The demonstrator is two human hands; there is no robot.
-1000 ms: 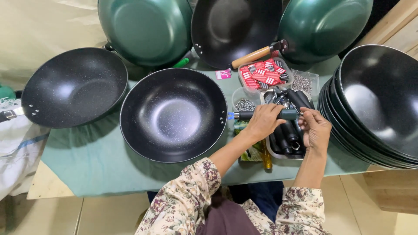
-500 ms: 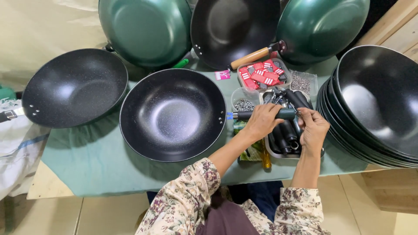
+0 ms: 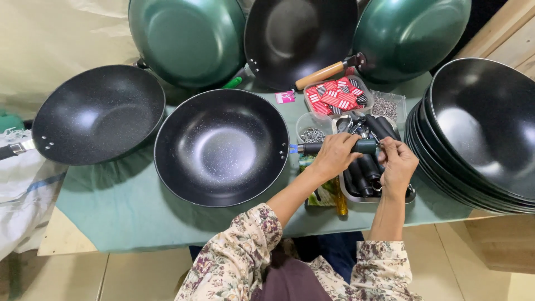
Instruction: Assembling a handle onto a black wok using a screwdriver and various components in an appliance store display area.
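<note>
A black wok (image 3: 221,146) lies in the middle of the green table cloth (image 3: 111,206). A dark green handle (image 3: 365,146) sticks out from its right rim. My left hand (image 3: 333,155) is wrapped around that handle. My right hand (image 3: 398,164) pinches the handle's far end, over a metal tray (image 3: 411,194) of black handles. What my right fingers hold is too small to tell.
Another black wok (image 3: 97,114) lies at the left. Two green woks (image 3: 186,39) (image 3: 409,33) and a black one (image 3: 301,39) lean at the back. A stack of black woks (image 3: 485,128) fills the right. Small trays of red packets (image 3: 334,97) and screws (image 3: 384,106) sit behind my hands.
Both hands stay on the handle; my right hand has shifted slightly lower at the handle's end. The woks have not moved.
</note>
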